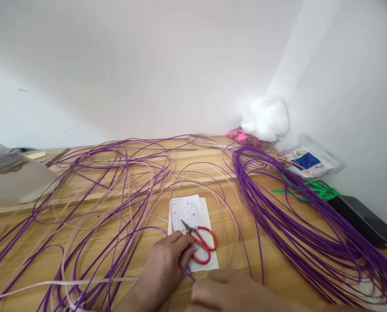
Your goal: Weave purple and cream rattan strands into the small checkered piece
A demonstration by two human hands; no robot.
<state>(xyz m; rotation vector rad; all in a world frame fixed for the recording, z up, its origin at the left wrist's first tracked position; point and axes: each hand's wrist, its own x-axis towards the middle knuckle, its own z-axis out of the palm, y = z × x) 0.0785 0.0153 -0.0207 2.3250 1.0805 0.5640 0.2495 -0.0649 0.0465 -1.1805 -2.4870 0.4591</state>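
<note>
At the lower middle, my left hand [167, 264] pinches a thin purple cord [187, 273] between thumb and fingers. That cord runs on to my right hand [232, 291], which is slightly blurred at the bottom edge with its fingers curled round the cord. Just beyond my left fingertips, red-handled scissors [201, 242] lie partly open on a sheet of paper [187, 206] with handwritten notes.
Loose purple and beige strands [128, 173] spread over the wooden table [245, 242] on the left. A thick purple coil [261, 203] lies right. Behind are a white bag [267, 119], pink bundles [244, 136], a plastic packet [310, 162], green strips [320, 190] and a dark flat object [362, 216].
</note>
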